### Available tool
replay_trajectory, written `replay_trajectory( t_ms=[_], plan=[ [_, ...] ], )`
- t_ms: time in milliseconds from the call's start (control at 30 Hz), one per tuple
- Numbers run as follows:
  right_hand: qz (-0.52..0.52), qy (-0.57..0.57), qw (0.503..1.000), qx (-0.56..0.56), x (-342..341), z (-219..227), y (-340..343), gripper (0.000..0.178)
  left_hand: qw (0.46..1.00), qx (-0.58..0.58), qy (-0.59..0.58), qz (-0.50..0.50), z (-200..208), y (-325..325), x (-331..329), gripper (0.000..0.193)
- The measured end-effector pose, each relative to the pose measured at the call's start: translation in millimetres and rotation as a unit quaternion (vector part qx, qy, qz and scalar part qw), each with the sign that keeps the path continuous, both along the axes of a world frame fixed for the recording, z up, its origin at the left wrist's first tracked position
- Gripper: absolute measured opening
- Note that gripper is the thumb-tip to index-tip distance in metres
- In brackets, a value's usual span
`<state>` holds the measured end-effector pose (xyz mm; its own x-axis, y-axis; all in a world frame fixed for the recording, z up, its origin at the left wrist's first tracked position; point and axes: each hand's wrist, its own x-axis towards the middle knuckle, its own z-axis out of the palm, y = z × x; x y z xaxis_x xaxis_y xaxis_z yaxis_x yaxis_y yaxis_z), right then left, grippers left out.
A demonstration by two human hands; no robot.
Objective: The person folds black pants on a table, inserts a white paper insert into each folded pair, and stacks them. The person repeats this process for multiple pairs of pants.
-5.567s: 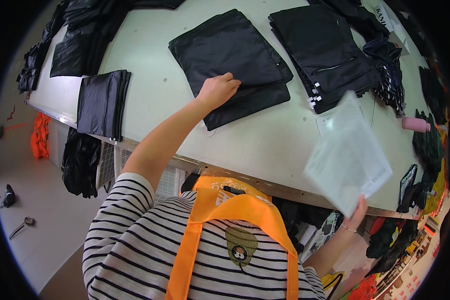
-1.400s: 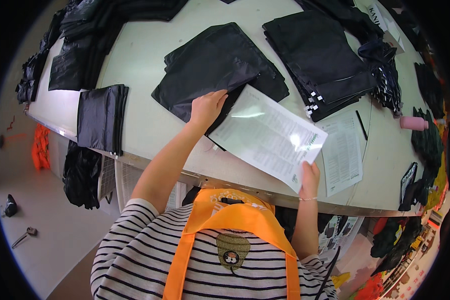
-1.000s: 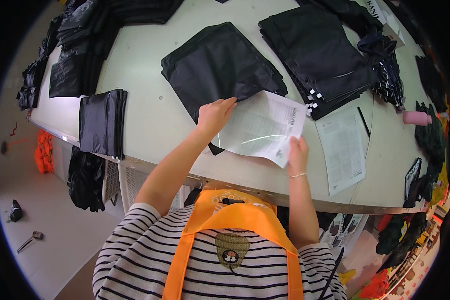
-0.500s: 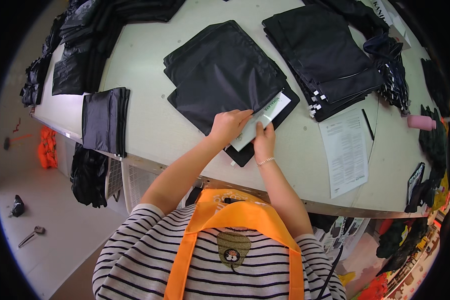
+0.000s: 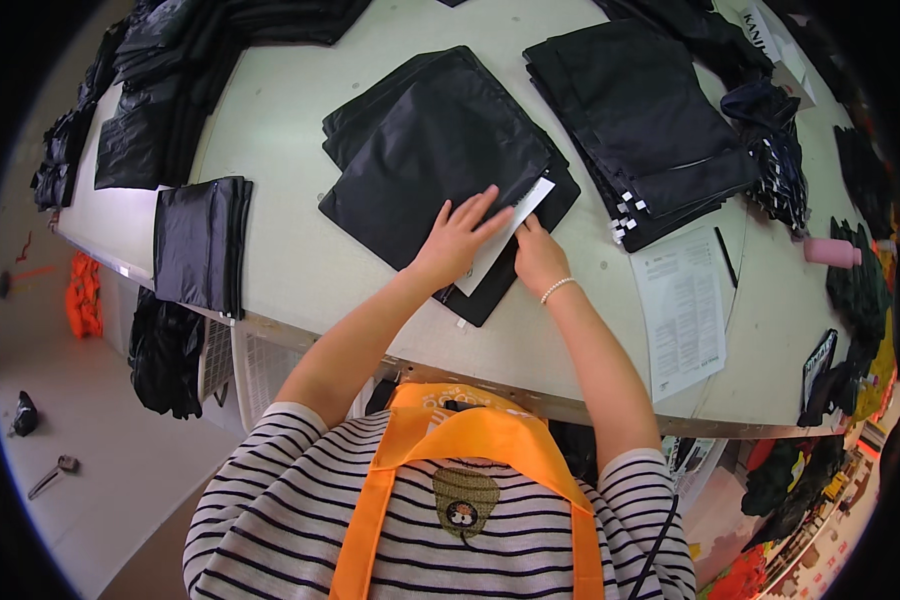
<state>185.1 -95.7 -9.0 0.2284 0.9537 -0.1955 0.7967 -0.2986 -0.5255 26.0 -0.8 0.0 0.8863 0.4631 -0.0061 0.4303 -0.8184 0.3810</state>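
A white printed card (image 5: 498, 245) lies slantwise, its left part covered by a shiny black plastic bag (image 5: 420, 150). Dark folded fabric (image 5: 555, 195) shows beyond the card's right edge. My left hand (image 5: 458, 242) rests flat with fingers spread, over the bag's lower edge and the card. Beside the card's right edge is my right hand (image 5: 542, 262), its fingers bent together at the border between card and dark fabric. What those fingertips grip, if anything, is hidden.
On the right are a stack of folded black garments (image 5: 640, 110), a printed sheet (image 5: 682, 310), a black pen (image 5: 725, 257) and a pink bottle (image 5: 832, 252). Black plastic-wrapped packs (image 5: 202, 245) lie at the left. The table's near edge (image 5: 450, 372) runs before me.
Less of the white card shows beside the black bag now. My left hand's fingers have spread flat. My right hand has shifted off the card's face to its right edge.
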Motion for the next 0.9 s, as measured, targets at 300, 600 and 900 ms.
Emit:
replay_trajectory(
  t_ms=[300,600,900],
  plan=[
    [0.184,-0.151,0.970,-0.042,41,68,-7,0.010,0.991,0.064,0.107,-0.042,-4,2,5,0.068],
    [0.019,-0.036,0.979,0.198,16,75,-18,0.035,0.994,0.039,0.090,-0.050,-2,-1,12,0.065],
    [-0.462,0.489,0.739,0.047,-33,0,-20,0.055,0.995,0.027,0.085,-0.048,-1,3,11,0.088]
  ],
)
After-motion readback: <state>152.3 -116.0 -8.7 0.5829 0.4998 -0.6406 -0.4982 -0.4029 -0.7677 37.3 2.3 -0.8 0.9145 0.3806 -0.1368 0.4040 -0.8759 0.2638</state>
